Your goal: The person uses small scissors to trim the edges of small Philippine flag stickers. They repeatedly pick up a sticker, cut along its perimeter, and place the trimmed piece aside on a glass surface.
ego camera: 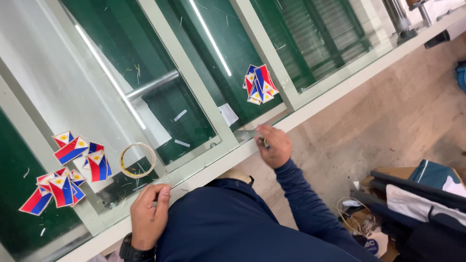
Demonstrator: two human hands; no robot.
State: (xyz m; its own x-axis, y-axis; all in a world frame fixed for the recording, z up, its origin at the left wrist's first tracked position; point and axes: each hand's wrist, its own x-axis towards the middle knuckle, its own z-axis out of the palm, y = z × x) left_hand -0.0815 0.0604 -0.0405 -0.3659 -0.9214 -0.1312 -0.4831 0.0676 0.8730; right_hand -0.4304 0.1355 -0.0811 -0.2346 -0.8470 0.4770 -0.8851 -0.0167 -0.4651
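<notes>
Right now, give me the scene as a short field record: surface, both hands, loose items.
surface: glass-topped table with pale frame, green underneath
left hand: at the table's near edge, pinching a thin strip; black watch on the wrist
right hand: at the near edge, holding a small tool, kind unclear
tape: clear roll of tape lying flat on the glass
cutouts, left: loose spread of red, blue and white flag cutouts
cutouts, right: small stack of flag cutouts
floor: bags and cloth heap beside the person
</notes>
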